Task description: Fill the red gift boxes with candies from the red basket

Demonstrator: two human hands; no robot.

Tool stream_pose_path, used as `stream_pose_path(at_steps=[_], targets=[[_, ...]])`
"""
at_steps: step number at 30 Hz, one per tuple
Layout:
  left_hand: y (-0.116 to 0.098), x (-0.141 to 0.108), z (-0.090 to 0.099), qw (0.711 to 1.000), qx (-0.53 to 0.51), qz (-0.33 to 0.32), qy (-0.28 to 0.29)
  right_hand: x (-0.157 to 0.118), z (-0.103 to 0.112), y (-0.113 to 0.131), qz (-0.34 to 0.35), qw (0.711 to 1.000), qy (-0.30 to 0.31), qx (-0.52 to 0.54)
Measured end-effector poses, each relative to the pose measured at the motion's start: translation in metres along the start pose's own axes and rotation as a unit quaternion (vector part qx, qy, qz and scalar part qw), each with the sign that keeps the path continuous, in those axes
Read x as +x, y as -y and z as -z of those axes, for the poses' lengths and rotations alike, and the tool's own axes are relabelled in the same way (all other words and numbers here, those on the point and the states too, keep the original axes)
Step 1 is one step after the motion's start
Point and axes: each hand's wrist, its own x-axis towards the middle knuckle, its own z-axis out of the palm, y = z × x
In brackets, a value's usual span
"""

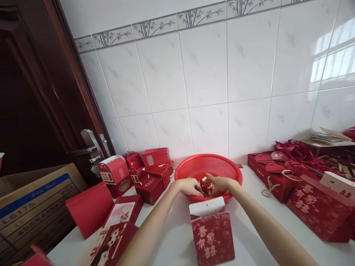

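Observation:
Both hands reach into a red plastic mesh basket [236,170] standing by the tiled wall. Small red-and-gold wrapped candies [205,187] lie low in it, between the two hands. My left hand [190,186] comes in from the left, its fingers curled down at the candies, the tips partly hidden. My right hand [218,184] closes round the candies from the other side, thumb toward the left hand. In front of the basket, between my forearms, an open dark red gift box [213,238] with gold characters stands with its white-lined flap raised.
Several red gift boxes [149,188] of different shapes stand on the left of the white table. To the right are more red boxes [318,207], dark red ribbons [295,155] and a stack of cards [330,136]. A cardboard carton [41,207] stands by the brown door [41,85].

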Motion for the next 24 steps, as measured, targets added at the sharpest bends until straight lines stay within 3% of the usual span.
stream_pose_path(at_steps=[3,7,15,24], targets=[[-0.001,0.022,-0.005,0.999,0.041,0.018,0.029,-0.002,-0.003,-0.005,-0.003,1.0,-0.009,-0.029],[-0.005,0.039,-0.021,0.995,0.087,-0.032,0.029,-0.008,-0.005,-0.007,-0.023,0.994,-0.092,-0.046],[-0.004,0.039,-0.037,0.995,0.077,-0.047,-0.034,-0.002,-0.003,-0.016,-0.099,0.951,-0.293,0.028],[-0.008,0.038,-0.034,0.994,-0.003,-0.068,-0.083,-0.003,0.0,-0.02,-0.08,0.913,-0.367,0.156]])
